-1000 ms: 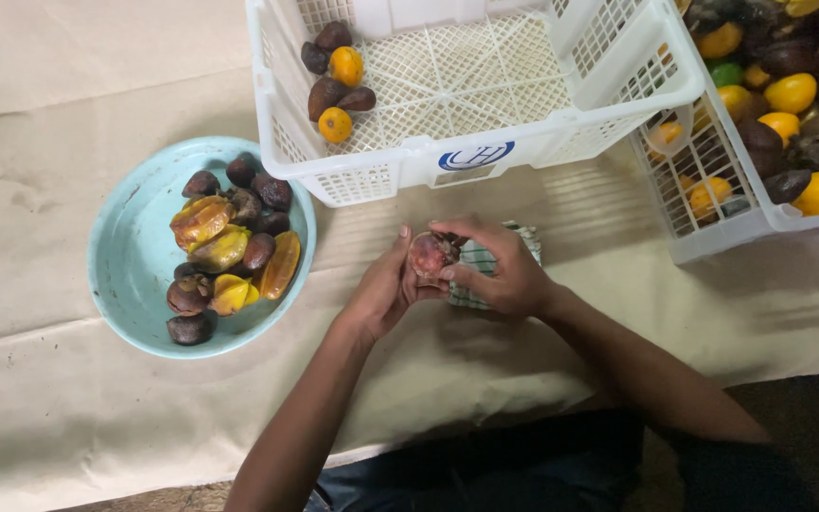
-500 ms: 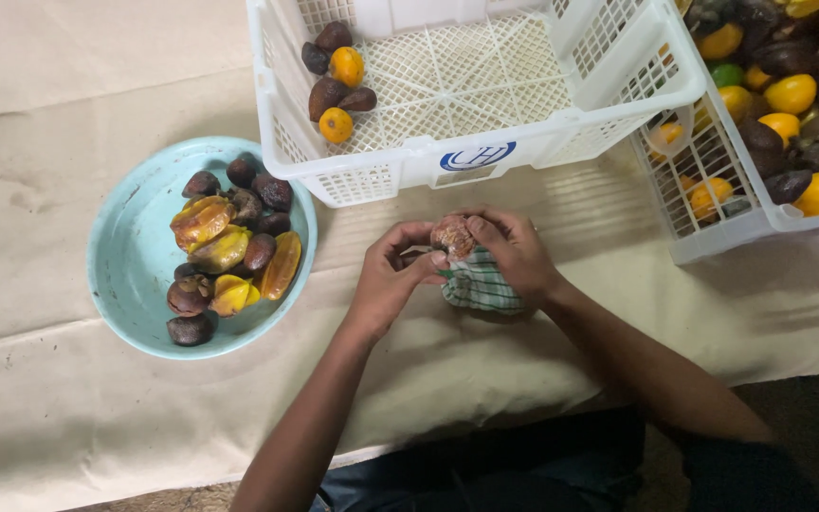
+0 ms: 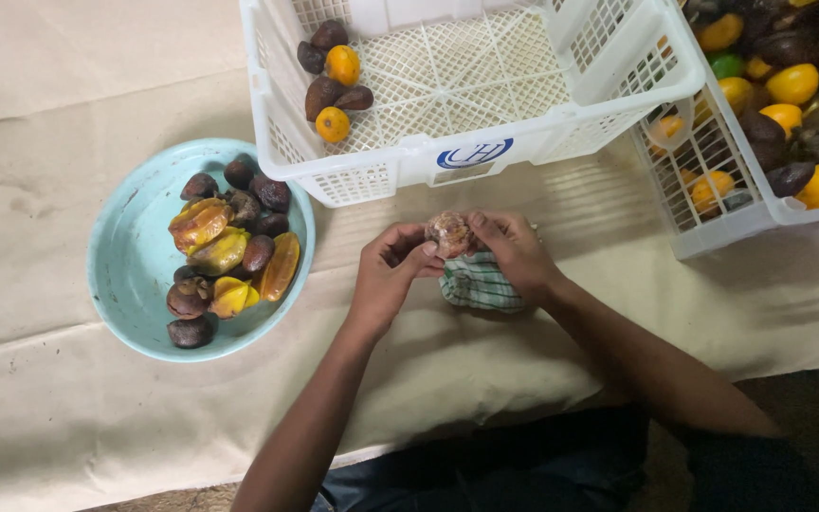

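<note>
Shifting since the earlier frames: the small round brownish-pink peeled fruit (image 3: 448, 233) is now sitting above the green-and-white checked cloth (image 3: 482, 283) rather than pressed into it, raised between both hands in front of the white plastic lattice crate (image 3: 485, 142). Left hand (image 3: 389, 275) and right hand (image 3: 514, 254) are pinching the fruit from either side, fingers curled and pressed together on it, the right also resting on the cloth; judging by this, wiping is nearly finishing. Standing by: light blue round bowl (image 3: 135, 275) holding dark and yellow fruit pieces, second white crate (image 3: 713, 218) holding whole fruit.
</note>
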